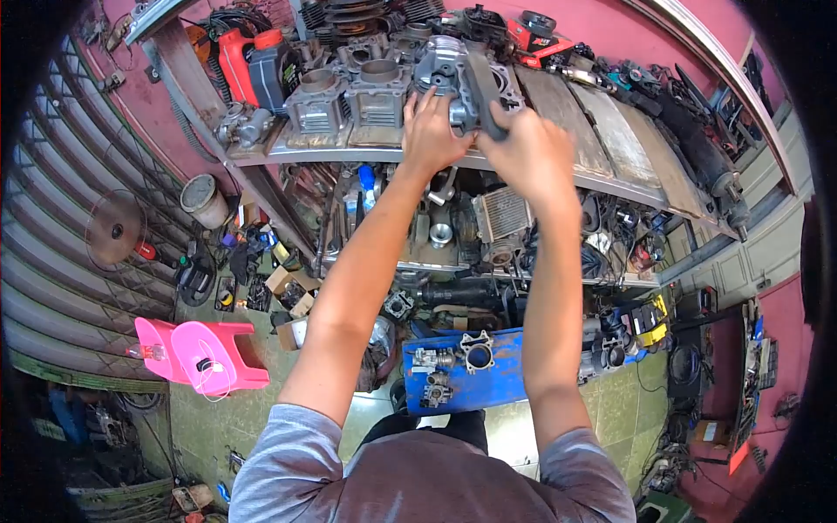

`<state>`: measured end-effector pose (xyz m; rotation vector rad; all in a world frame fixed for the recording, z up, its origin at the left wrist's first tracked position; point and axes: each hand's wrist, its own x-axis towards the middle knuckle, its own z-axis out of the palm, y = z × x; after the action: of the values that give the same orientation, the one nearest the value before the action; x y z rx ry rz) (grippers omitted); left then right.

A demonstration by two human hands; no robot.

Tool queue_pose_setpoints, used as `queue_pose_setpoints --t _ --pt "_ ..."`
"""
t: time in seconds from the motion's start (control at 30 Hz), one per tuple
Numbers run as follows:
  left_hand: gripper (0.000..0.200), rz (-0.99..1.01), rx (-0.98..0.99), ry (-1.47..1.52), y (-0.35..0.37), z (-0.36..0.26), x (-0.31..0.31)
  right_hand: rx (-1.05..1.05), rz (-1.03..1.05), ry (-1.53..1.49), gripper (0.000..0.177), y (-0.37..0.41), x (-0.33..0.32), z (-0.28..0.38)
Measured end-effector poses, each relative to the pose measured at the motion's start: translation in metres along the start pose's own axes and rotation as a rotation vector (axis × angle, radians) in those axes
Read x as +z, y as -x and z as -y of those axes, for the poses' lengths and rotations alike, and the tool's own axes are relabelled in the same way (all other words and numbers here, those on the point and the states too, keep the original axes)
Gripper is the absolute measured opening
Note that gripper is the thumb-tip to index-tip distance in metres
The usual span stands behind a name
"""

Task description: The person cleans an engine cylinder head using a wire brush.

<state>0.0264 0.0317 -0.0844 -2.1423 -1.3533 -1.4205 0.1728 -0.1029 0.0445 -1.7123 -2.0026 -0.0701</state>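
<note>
Where the wooden-topped shelf [558, 113] stretches ahead, two grey cylinder blocks [380, 103] stand near its edge, with a silver casting [442, 61] just to their right. The left hand [430, 132] rests against the casting, fingers spread apart; the right hand [530, 152] has its fingers clamped on a blurred dark bar [482, 87] beside the casting.

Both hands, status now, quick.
Left hand: against the silvery engine part; whether it grips cannot be told.
Right hand: closed, holding the dark flat bar.
</note>
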Motion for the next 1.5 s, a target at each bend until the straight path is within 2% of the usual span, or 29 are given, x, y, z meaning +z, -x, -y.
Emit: queue_pose_setpoints --t 0.1,0.17,0.27,0.37,0.43,0.47,0.5,0.57,0.6,0.7,0.83,1.07,1.2,1.27,1.37,1.43,1.5 --pt "0.072 -0.017 0.007 -0.005 -0.003 0.001 0.002 -0.055 -0.108 0.053 0.049 -0.024 0.023 -0.004" --pt "0.071 0.022 -0.006 0.042 -0.003 -0.003 -0.005 -0.048 -0.034 0.014 0.05 -0.008 0.009 0.0" --pt "0.076 0.019 -0.002 0.018 -0.003 -0.002 -0.003 -0.094 -0.068 0.018 0.047 0.039 0.006 0.0" --pt "0.081 0.012 -0.001 -0.04 0.0 0.002 0.001 -0.113 -0.077 0.043 0.05 0.044 0.019 0.007" --pt "0.079 0.045 -0.053 0.02 -0.004 -0.005 -0.006 -0.114 -0.217 0.029 0.051 0.034 0.042 0.005" --pt "0.077 0.055 -0.039 0.007 -0.005 -0.007 -0.01 -0.207 -0.318 0.003 0.049 0.038 0.051 0.0" --pt "0.077 0.048 -0.036 0.005 -0.007 -0.005 -0.009 -0.212 -0.323 0.004 0.049 0.046 0.045 0.0" --pt "0.075 0.016 0.027 0.015 -0.001 0.004 -0.001 -0.162 -0.178 -0.003 0.046 0.074 0.033 0.001" --pt "0.071 0.016 0.062 -0.029 -0.002 0.005 -0.005 -0.214 -0.256 -0.031 0.047 0.079 0.034 0.001" --pt "0.067 0.09 -0.032 0.009 -0.003 -0.001 -0.007 -0.147 -0.184 -0.023 0.048 0.07 0.035 0.005" --pt "0.066 0.059 -0.016 0.001 -0.006 0.002 -0.005 -0.174 -0.233 -0.022 0.046 0.071 0.033 -0.003" --pt "0.071 0.087 -0.134 0.016 -0.006 0.0 -0.002 -0.089 -0.249 -0.012 0.047 0.027 0.051 0.002" --pt "0.069 0.07 -0.029 -0.025 -0.008 -0.003 -0.011 -0.148 -0.248 -0.1 0.051 0.067 0.05 -0.009" --pt "0.074 0.076 -0.052 -0.032 -0.006 -0.004 -0.009 -0.058 -0.32 -0.068 0.053 0.067 0.051 -0.011" --pt "0.079 0.057 -0.043 -0.031 -0.001 -0.004 -0.006 0.026 -0.283 -0.013 0.051 0.024 0.059 -0.017" --pt "0.078 0.055 -0.038 -0.008 -0.003 -0.005 -0.007 0.059 -0.213 -0.032 0.049 0.025 0.043 -0.018" --pt "0.077 0.047 -0.028 -0.007 -0.001 -0.006 -0.008 -0.166 -0.369 -0.086 0.048 0.048 0.038 -0.028"
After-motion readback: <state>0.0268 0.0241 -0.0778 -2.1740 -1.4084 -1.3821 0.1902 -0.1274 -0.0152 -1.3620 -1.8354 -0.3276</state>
